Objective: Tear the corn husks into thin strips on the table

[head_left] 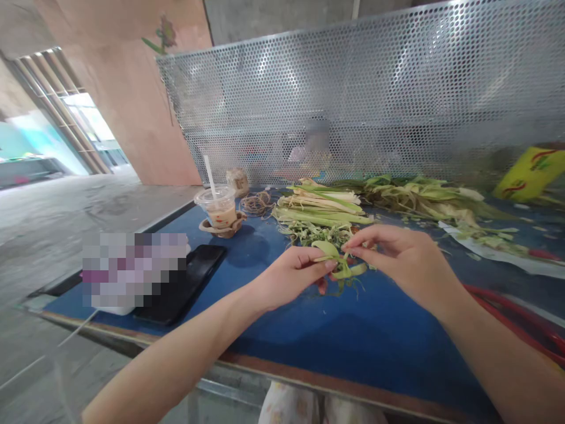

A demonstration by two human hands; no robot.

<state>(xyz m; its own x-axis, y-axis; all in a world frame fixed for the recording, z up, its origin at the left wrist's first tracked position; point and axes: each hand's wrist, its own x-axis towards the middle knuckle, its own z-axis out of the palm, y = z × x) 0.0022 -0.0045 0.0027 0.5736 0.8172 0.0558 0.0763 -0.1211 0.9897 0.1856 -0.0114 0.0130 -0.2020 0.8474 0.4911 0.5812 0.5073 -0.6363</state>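
Note:
A small bundle of pale green leaf strips (348, 271), with thin curly ends hanging down, is held above the blue tabletop. My left hand (304, 268) is closed around its left side, thumb on top and fingers curled beneath. From the right, my right hand (397, 253) pinches a strip at the bundle's upper edge between thumb and fingertips. Just behind the hands lies a heap of short, curled green leaf bits (320, 232). Beyond it is a stack of long pale green stalks (324, 200).
On the blue table (282, 330) are an iced drink cup (216, 206), twine (257, 203), a black phone (180, 288) and a blurred white object (132, 271). Husk-like leaves (419, 197), a yellow packet (532, 174) and red handles (512, 312) lie right. A perforated metal screen (353, 94) stands behind.

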